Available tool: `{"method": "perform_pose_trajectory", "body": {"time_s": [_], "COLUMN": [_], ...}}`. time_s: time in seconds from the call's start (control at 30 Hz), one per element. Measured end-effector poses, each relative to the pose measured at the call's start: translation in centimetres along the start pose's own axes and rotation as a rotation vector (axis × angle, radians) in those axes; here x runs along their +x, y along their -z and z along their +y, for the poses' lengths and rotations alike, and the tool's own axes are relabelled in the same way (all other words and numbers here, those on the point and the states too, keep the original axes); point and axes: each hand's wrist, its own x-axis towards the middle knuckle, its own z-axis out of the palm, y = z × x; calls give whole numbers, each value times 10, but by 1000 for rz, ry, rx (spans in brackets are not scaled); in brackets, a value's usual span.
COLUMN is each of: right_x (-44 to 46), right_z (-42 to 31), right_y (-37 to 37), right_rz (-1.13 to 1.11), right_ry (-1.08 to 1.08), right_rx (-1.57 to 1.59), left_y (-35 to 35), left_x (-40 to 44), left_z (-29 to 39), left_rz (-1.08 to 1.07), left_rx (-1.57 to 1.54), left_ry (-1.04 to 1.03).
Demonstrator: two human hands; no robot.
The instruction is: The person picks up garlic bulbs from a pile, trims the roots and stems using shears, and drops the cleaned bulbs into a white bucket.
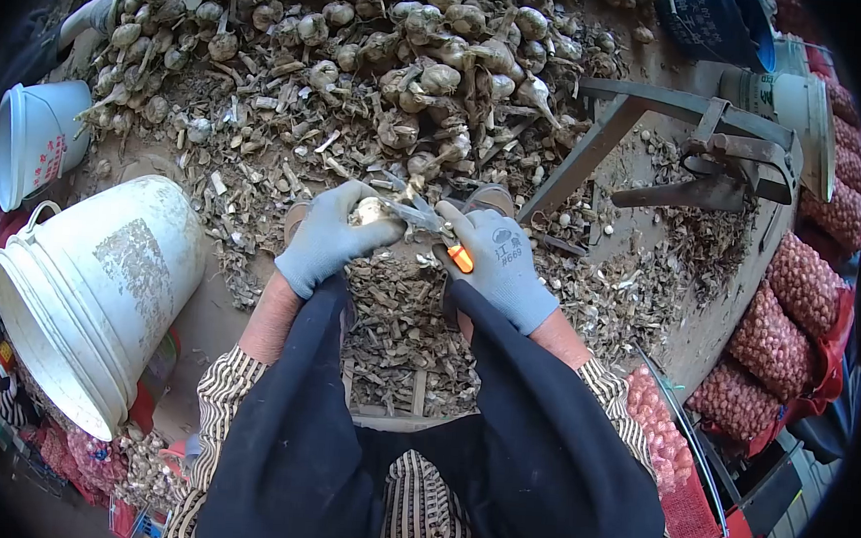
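Note:
My left hand (339, 236), in a grey glove, is closed round a garlic bulb (368, 211) at the centre of the view. Just right of it, my gloved right hand (498, 263) grips shears with orange on the handle (462, 259). The metal blades (414, 212) reach left toward the bulb and its stem; whether they touch the stem is hard to tell. Ahead of both hands lies a big heap of garlic with stems (434, 52). Dry cut stems (413, 317) cover the ground below the hands.
A large white bucket (146, 252) lies tipped at the left, with a smaller pale bucket (49, 137) behind it. A metal frame (595, 151) stands at the right. Red net sacks of garlic (782, 330) line the far right. A blue bucket (712, 25) is at the upper right.

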Motion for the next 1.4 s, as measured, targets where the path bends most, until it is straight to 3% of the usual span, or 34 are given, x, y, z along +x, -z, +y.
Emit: {"method": "perform_pose_trajectory", "body": {"time_s": [0.1,0.17,0.23,0.3,0.33,0.37,0.43,0.5,0.57,0.6,0.63,0.67,0.7,0.77,0.8,0.83,0.9,0.93,1.0,1.07,1.13,1.17,1.33,1.4], "right_x": [1,-9,-12,-19,-25,-24,-23,-20,-25,-23,-25,-28,-29,-34,-34,-34,-33,-31,-24,-27,-26,-27,-34,-40], "right_z": [-3,-16,-19,-3,10,17,11,-2,9,10,13,14,15,17,17,16,15,14,14,14,8,7,20,20], "right_y": [8,16,19,12,-7,-13,-20,-15,-40,-45,-47,-51,-55,-60,-61,-62,-55,-49,-45,-43,-35,-34,-23,-18], "right_rz": [-110,-42,29,65,101,92,64,-134,-54,-32,-8,4,53,113,110,106,104,106,132,176,192,212,173,155], "right_ry": [-15,-92,-141,-519,-511,-430,-333,-477,-437,-474,-518,-526,-531,-547,-570,-592,-609,-553,-509,-449,-482,-511,-483,-510], "right_rx": [144,294,439,915,1010,796,638,838,724,838,947,940,984,1022,1058,1098,1123,1061,1001,987,1009,1047,885,850], "left_y": [-1,4,20,43,53,64,55,56,58,60,68,70,95,141,158,190,186,181,169,125,85,67,7,-7], "left_x": [-1,3,4,-3,-11,-20,-36,-55,-86,-107,-130,-156,-184,-238,-263,-293,-269,-265,-244,-193,-117,-75,92,119], "left_z": [6,-13,-22,-46,-50,-55,-50,-33,5,15,30,48,46,56,58,43,53,55,59,49,68,62,-5,-12], "left_rz": [-44,22,278,270,167,70,83,40,145,211,373,764,595,790,1255,1390,1586,1585,1503,1311,832,695,314,312], "left_rx": [16,73,492,-52,-449,-846,-1164,-1251,-1258,-1125,-1042,-782,-1032,-674,-300,112,579,583,1473,869,848,797,964,1025], "left_ry": [-66,-182,-11,55,149,221,113,32,-133,-341,-412,-520,-743,-1001,-827,-733,-597,-608,-430,-662,-738,-733,-560,-277]}}
